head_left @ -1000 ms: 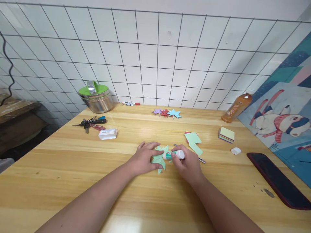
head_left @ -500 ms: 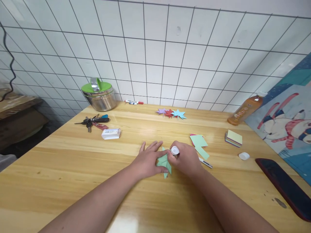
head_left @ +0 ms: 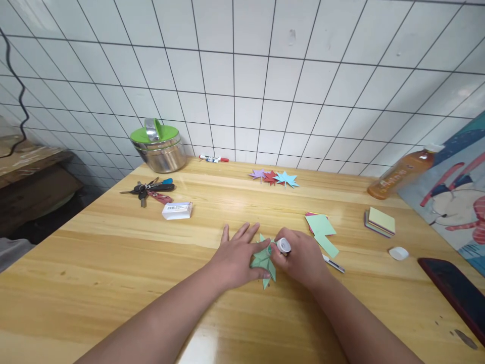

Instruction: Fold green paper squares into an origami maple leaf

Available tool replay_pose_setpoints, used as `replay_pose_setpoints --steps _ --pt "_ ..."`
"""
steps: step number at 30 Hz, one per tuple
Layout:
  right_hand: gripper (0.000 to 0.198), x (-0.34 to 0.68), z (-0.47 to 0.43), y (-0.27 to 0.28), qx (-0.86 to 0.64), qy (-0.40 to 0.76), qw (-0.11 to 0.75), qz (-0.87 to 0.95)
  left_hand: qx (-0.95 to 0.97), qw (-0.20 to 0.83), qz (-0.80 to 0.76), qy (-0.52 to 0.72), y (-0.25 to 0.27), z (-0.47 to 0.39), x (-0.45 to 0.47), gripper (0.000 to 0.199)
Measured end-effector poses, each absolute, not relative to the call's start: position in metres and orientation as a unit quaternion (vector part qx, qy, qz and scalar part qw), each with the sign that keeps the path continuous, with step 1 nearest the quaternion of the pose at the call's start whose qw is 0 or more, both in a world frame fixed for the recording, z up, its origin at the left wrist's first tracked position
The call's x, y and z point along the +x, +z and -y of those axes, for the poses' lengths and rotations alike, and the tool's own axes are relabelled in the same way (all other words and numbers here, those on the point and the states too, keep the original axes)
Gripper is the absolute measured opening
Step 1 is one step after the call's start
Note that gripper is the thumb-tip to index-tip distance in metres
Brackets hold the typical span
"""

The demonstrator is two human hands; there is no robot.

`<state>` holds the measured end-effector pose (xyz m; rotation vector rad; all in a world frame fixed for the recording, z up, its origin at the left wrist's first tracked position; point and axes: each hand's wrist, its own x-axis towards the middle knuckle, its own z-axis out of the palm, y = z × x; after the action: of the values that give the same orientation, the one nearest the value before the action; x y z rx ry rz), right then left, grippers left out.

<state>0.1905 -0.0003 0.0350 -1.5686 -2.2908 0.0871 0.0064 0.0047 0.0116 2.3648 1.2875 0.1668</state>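
A light green folded paper maple leaf [head_left: 260,262] lies flat on the wooden table in front of me. My left hand [head_left: 237,260] rests on its left side with spread fingers, the index finger and thumb pressing the paper down. In my right hand [head_left: 303,257] is a white glue stick [head_left: 283,245], tilted, its lower end at the leaf's upper right part. The fingers hide most of the stick. To the right of that hand lie green paper pieces [head_left: 320,225] on other coloured sheets, and a slim pen-like tool [head_left: 334,264]. Further right is a white cap [head_left: 398,253].
Purple, red and blue paper leaves [head_left: 286,179] lie near the tiled wall. At left are a steel pot [head_left: 164,155], keys [head_left: 143,189], a small white box [head_left: 177,211] and markers [head_left: 214,158]. Rightward stand a paper stack [head_left: 381,221], a drink bottle [head_left: 401,174] and a phone [head_left: 454,290].
The view has turned slightly left, so everything sits further right in it. Both hands keep their places at the green leaf, and the glue stick has shifted only a little.
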Motion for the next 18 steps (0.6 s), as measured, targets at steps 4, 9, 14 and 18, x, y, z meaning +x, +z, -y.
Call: replay_pose_setpoints --steps 4,9,14,18 --pt "0.017 0.1907 0.0001 0.0354 -0.565 0.028 0.172 0.806 0.863 0.211 -0.457 0.039 0.0111 0.0004 0.0058 0.064" --pt "0.021 0.1929 0.0002 0.037 -0.568 0.027 0.165 0.806 0.861 0.215 -0.461 0.022 0.0086 0.0017 0.0061 0.062" --pt "0.018 0.1962 -0.0001 0.036 -0.569 0.029 0.168 0.804 0.862 0.215 -0.459 0.025 0.0083 0.0004 0.0055 0.063" --pt "0.017 0.199 -0.0013 0.0343 -0.577 0.037 0.174 0.797 0.861 0.211 -0.462 0.02 0.0102 0.0008 0.0056 0.063"
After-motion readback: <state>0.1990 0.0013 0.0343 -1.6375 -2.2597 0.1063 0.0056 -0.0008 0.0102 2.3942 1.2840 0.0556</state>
